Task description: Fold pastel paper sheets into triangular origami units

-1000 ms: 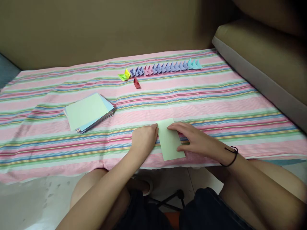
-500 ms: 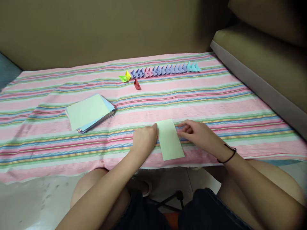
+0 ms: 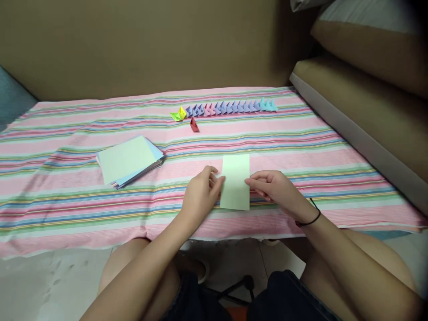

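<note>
A narrow pale green sheet of paper (image 3: 235, 189) lies in front of me, its long sides pointing away from me. My left hand (image 3: 203, 185) has its thumb and curled fingers at the left edge of this sheet. On the opposite edge, my right hand (image 3: 270, 183) pinches the paper between thumb and forefinger; a thin black band circles that wrist. Whether the sheet is folded double cannot be made out. Farther back stands a small red paper boat (image 3: 194, 125), with a row of folded paper boats (image 3: 230, 108) in several colours behind it.
To the left, a stack of coloured paper (image 3: 129, 158) has a pale green sheet on top. A striped cloth (image 3: 83, 205) covers the surface under everything. Brown cushions (image 3: 351, 102) border the right side, and a brown backrest (image 3: 150, 44) rises behind.
The green sheet has turned from a slant to nearly straight and shifted slightly away from me. My left hand has gone from a fist to a looser grip at its edge. The view has shifted slightly.
</note>
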The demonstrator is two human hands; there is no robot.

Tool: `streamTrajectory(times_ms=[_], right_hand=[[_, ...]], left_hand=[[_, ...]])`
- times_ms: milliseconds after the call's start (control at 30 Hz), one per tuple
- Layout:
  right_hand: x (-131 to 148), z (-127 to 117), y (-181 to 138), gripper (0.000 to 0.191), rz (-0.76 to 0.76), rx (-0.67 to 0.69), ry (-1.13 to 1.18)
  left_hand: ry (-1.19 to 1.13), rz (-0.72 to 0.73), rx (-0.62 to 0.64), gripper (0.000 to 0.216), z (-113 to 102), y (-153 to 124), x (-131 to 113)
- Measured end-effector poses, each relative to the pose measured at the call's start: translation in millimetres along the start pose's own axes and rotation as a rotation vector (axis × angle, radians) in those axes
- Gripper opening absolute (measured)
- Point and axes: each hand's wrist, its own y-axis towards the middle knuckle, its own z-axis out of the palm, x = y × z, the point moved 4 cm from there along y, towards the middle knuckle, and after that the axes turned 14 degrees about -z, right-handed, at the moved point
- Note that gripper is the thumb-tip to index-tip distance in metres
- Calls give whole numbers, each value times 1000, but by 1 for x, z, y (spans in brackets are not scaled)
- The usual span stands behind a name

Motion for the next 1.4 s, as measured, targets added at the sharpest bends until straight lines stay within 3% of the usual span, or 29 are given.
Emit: streamTrajectory(times_ms=[100, 200, 433, 700, 1000, 1167, 1300, 1400], right_hand=[[5, 2, 1, 31, -69, -48, 3], [6, 5, 0, 31, -89, -63, 15], [5, 11, -2, 35, -105, -60, 81], [8, 18, -5, 35, -94, 12, 208], [14, 5, -7, 36, -130, -77, 73], [12, -7, -9, 41, -162, -163, -34], [14, -15, -9, 43, -205, -225, -170], [14, -17, -9, 39, -190, -231, -184]], left_hand=[[-324, -14, 134, 24, 4, -3, -4], [-500, -24, 239, 32, 8, -8, -10], [-619, 21, 535, 65, 15, -21, -23], [-870, -87, 673, 67, 21, -24, -25], [-1227, -476, 579, 29, 21, -16, -5], [-1320, -676, 412, 18, 14, -10, 2], [-1337, -749, 400, 17, 15, -6, 8], [-1360, -711, 447, 16, 18, -4, 9]])
